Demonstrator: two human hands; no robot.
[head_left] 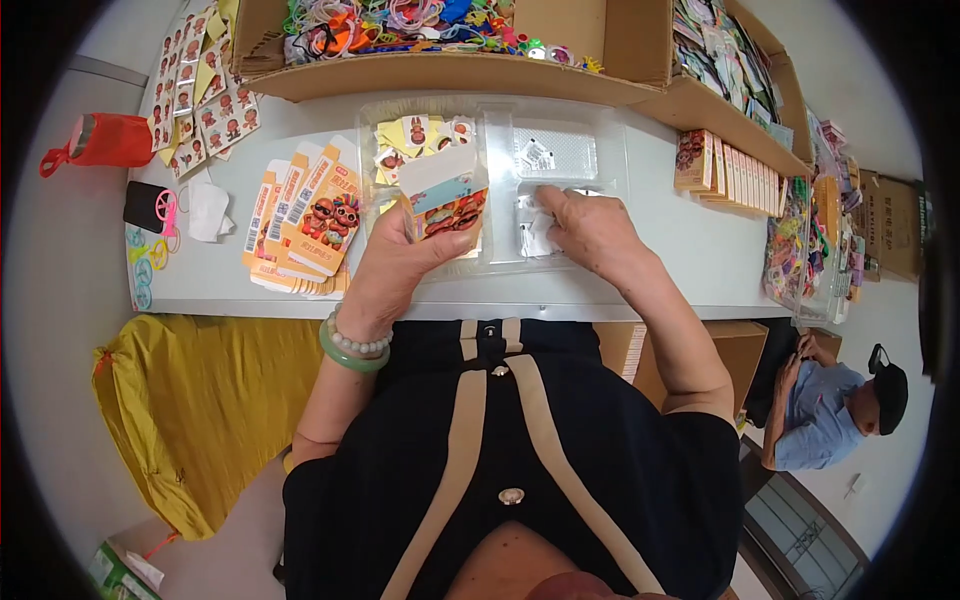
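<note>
2 cartons (450, 78) stand beyond the clear tray (497, 150), left hand (398, 258) clasping a box (450, 214) over it, flap (440, 168) farthest, long axis foreshortened, right hand (600, 232) curled inside, grip unclear.

1. The left grip (402, 256) has most of its fingers hidden behind the upright white, blue and orange printed paper carton (450, 212); the carton's inside cannot be seen.
2. The right grip (602, 232) covers some of the small silver-and-white packets (533, 238) in the clear plastic tray (497, 205); whether its fingertips pinch one cannot be told.
3. That carton partly hides the yellow-backed printed stickers (418, 132).
4. The upper edge cuts off the large brown cardboard box (450, 78); its tangled, multicoloured plastic trinkets (365, 28) are too small to tell apart.
5. The dark rim crops the green-and-white package (118, 575), lower left.
</note>
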